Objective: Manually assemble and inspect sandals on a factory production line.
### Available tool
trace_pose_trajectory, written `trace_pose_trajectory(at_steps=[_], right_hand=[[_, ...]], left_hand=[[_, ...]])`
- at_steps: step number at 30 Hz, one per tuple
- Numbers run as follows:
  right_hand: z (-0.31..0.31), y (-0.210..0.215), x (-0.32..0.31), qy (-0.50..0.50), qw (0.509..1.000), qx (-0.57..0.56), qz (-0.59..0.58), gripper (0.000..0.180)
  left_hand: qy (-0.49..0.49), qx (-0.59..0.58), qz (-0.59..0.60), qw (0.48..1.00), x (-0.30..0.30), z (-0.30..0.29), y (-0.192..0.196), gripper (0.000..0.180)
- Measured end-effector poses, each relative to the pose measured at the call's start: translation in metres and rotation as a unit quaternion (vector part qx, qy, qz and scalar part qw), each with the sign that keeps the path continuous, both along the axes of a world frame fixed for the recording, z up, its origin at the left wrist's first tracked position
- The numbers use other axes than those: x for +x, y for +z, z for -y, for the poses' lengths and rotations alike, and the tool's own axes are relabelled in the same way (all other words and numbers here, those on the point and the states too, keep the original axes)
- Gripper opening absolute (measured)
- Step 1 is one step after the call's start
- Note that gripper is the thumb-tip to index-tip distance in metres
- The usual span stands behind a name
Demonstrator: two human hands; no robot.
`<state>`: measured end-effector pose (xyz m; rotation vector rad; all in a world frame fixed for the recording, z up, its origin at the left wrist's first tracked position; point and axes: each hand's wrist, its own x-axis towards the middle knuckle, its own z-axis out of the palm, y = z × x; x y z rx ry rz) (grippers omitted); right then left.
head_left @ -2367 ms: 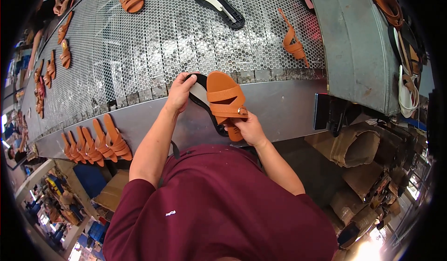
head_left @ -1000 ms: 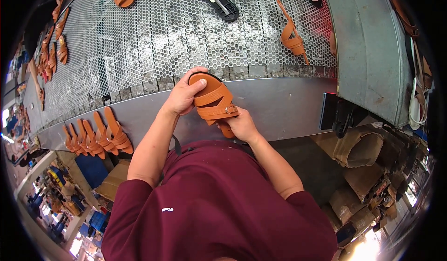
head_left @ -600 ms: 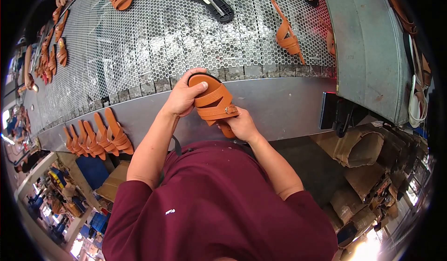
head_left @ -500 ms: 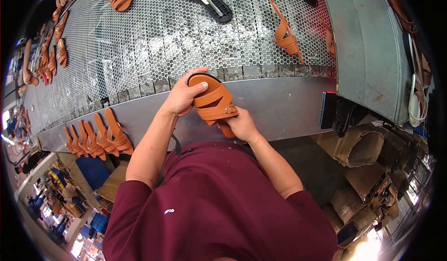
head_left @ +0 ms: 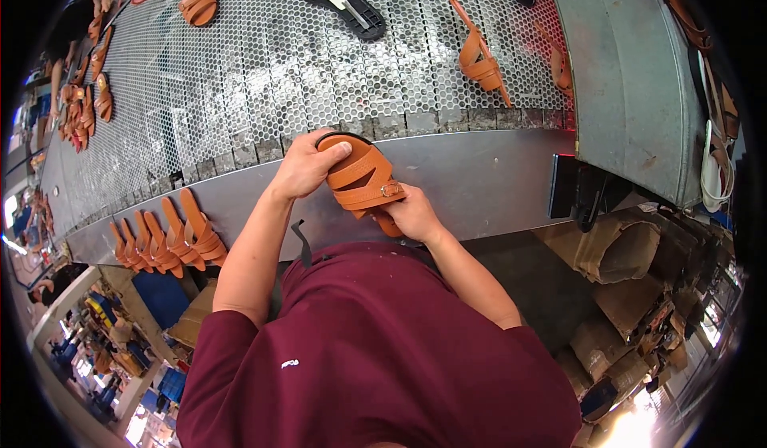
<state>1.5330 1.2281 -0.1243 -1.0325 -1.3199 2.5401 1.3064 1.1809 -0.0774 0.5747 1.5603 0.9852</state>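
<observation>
Tan strapped sandal (head_left: pixel 363 180) held up over the near steel ledge (head_left: pixel 479 180) of the conveyor, straps and small buckle facing up, dark sole edge showing at the toe end.

Left hand (head_left: pixel 307 164) curled over the far toe end, thumb on top of the front strap, fingers wrapped underneath; closed on the sandal. Right hand (head_left: pixel 415 212) cups the near heel end from below, fingers closed around it. Grip at both ends keeps the upper exposed toward the wearer's face, probably for a look at straps and buckle.

Just beyond the ledge, the perforated metal belt (head_left: pixel 240 72) carries loose pieces spaced well apart: a black sole (head_left: pixel 339 4) far centre, an orange strap upper (head_left: pixel 479 56) far right, another tan sandal (head_left: pixel 198 2) far left.

On the ledge to the left, a row of tan insoles (head_left: pixel 164 236) fanned side by side, within reach of the left arm.

Cardboard boxes (head_left: pixel 615 248) low at the right, beneath the belt's grey side panel (head_left: pixel 631 88).
</observation>
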Motion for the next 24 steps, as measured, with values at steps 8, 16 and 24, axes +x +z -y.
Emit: trace_pose_trajectory(at_steps=[8,16,24], right_hand=[[-0.009,0.011,0.009,-0.012,1.000,-0.026,-0.006,0.017],[-0.023,0.018,0.024,-0.006,0.999,-0.015,-0.030,0.014],[-0.037,0.014,0.039,0.105,0.974,0.179,0.090,0.026]], left_hand=[[0.004,0.003,-0.031,1.000,0.010,-0.001,-0.001,0.022],[-0.147,-0.068,-0.070,0.984,0.004,-0.030,0.038,0.028],[-0.214,-0.069,-0.179,0.958,0.025,-0.035,0.033,0.025]])
